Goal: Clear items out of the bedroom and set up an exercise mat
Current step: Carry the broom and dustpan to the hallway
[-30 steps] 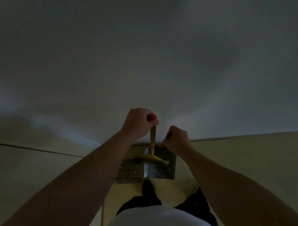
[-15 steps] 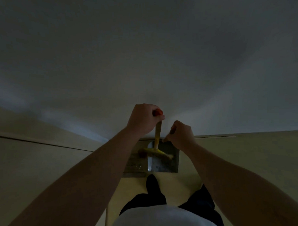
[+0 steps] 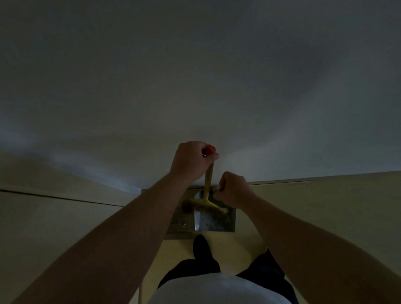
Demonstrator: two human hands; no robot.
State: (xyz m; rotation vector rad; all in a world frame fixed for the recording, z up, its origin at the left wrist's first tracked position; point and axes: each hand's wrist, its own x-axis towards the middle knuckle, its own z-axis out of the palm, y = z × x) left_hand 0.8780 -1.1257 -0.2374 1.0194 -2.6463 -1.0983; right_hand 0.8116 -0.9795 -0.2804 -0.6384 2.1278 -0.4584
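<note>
The room is dim. My left hand (image 3: 192,161) is closed around the red-capped top of a broom (image 3: 208,177) with a pale yellow stick. Its yellow head (image 3: 204,204) rests low, over a silvery metal dustpan (image 3: 212,223) that stands on the floor against the wall. My right hand (image 3: 232,189) is a fist just right of the broom stick, gripping what looks like the dustpan's upright handle; most of that handle is hidden by the hand. No exercise mat is in view.
A plain grey wall (image 3: 192,72) fills the upper view, very close ahead. Pale floor (image 3: 322,204) spreads to both sides. A grey square patch (image 3: 178,225) lies left of the dustpan. My dark foot (image 3: 201,246) stands just behind it.
Both hands, with the broom, have shifted slightly up and right in the view. The grips are unchanged.
</note>
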